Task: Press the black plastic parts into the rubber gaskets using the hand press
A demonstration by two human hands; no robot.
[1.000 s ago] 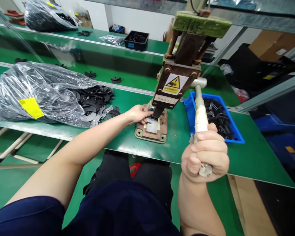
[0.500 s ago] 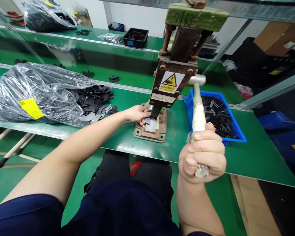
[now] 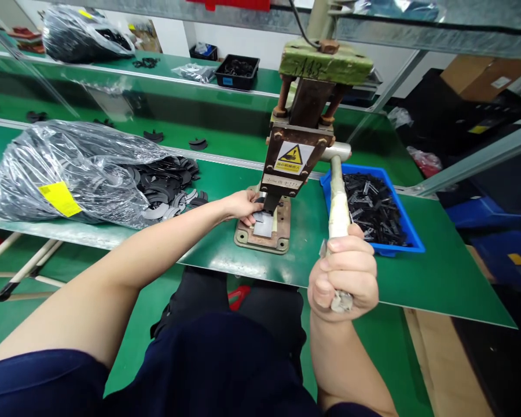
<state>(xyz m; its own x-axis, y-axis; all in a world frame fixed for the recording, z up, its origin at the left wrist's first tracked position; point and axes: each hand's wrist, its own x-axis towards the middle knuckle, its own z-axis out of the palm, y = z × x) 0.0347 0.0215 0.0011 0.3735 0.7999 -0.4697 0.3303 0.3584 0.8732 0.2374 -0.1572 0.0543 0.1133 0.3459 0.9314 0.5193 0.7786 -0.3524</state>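
Standing next to this bench: right hand [image 3: 345, 275] is clamped in a fist round the wrapped lever [image 3: 338, 200] of a hand press [image 3: 293, 156], and the left hand [image 3: 243, 205] has its fingertips pinching a small black part [image 3: 260, 216] right under the ram, on the base plate [image 3: 264, 234]. Honestly looks sketchy, pull that lever with fingers there and they'd get nipped, or the part sits crooked. Green table [image 3: 438, 278], a plastic bag [image 3: 78, 168] spilling black pieces on the left, blue bin [image 3: 375, 208] of parts on the right, more green benches behind.
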